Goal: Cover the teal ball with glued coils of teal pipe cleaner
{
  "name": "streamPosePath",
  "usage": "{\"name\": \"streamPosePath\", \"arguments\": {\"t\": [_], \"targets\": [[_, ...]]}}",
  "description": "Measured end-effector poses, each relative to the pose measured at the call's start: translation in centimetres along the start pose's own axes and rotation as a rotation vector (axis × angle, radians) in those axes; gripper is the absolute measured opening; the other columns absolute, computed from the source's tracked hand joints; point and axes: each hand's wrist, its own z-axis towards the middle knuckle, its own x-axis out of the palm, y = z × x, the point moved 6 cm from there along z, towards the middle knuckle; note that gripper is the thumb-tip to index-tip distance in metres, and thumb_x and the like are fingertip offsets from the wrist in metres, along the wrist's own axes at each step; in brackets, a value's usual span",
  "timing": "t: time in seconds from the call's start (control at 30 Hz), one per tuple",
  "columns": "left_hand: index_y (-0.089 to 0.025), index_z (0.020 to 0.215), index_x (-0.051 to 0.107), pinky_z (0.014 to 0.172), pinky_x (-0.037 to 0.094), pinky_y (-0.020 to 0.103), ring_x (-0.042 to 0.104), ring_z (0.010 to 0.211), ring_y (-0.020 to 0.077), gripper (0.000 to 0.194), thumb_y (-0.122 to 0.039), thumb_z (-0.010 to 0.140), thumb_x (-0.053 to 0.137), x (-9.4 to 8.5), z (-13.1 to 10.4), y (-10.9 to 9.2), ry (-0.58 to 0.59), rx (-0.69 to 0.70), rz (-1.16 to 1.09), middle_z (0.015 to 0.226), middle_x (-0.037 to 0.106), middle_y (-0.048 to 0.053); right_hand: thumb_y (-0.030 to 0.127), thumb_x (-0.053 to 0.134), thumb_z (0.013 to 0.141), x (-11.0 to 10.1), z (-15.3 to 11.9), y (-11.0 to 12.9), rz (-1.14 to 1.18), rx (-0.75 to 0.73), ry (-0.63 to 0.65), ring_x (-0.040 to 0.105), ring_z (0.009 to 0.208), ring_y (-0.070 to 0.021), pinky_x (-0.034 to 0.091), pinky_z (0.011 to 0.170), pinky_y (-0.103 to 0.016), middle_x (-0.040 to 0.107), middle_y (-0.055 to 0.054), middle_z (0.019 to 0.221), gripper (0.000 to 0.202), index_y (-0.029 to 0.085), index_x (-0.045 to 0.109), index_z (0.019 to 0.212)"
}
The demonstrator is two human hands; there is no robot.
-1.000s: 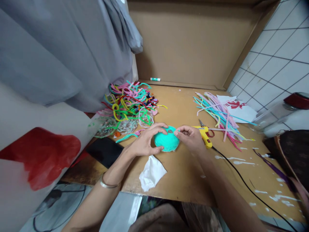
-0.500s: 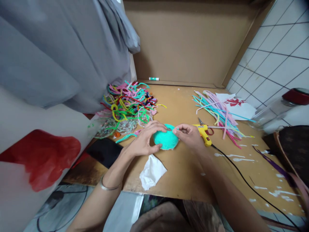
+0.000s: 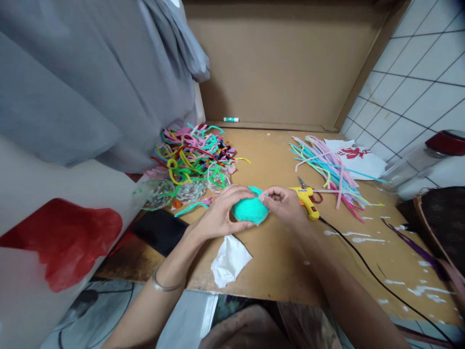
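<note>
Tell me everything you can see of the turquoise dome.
The turquoise dome is rounded and bright, its surface ridged in rows like wound fuzzy strands, with a paler, ragged lower edge. The left hand cups it from the left, fingers over the top and thumb at the lower front. The right hand has its fingertips at the upper right edge; whether they pinch it is too small to tell. Fingers hide part of the top.

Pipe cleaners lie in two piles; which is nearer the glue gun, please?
The right pile, beside the glue gun; the left pile lies farther off, curled and tangled.
</note>
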Motion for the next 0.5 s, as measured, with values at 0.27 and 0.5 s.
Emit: {"name": "streamPosePath", "arguments": {"t": [0.27,0.5], "targets": [[-0.022,0.123,0.057,0.106,0.045,0.05,0.057,0.121,0.0304,0.052,-0.038,0.078,0.077,0.53,0.0,0.26,-0.044,0.038,0.037,0.124,0.064,0.013,0.045,0.071,0.057,0.06,0.09,0.01,0.013,0.041,-0.002,0.043,0.05,-0.0082,0.039,0.048,-0.023,0.053,0.003,0.053,0.028,0.019,0.061,0.063],[-0.021,0.122,0.058,0.107,0.045,0.048,0.057,0.123,0.0299,0.049,-0.029,0.077,0.077,0.35,-0.04,0.25,-0.026,0.018,-0.02,0.125,0.063,0.013,0.047,0.07,0.058,0.23,0.31,0.21,0.012,0.046,0.037,0.039,0.047,-0.0067,0.035,0.046,-0.022,0.049,0.006,0.051,0.03,0.019,0.061,0.066]]}}
